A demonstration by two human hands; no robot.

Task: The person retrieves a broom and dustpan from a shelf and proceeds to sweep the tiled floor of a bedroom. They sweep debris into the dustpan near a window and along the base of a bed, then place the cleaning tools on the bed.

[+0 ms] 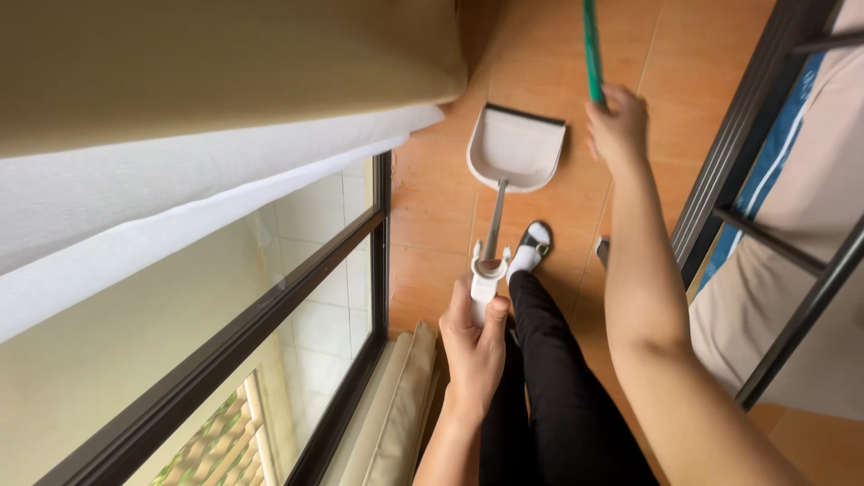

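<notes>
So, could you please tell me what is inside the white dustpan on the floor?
The pan of the white dustpan looks bare: no dirt or debris shows on its inner surface. Nothing covers it. The left hand grips its long handle, and the right hand holds a green stick.

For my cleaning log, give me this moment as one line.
left hand: grips white long-handled plastic dustpan | right hand: grips green broom pole | dustpan on orange wood floor
</notes>
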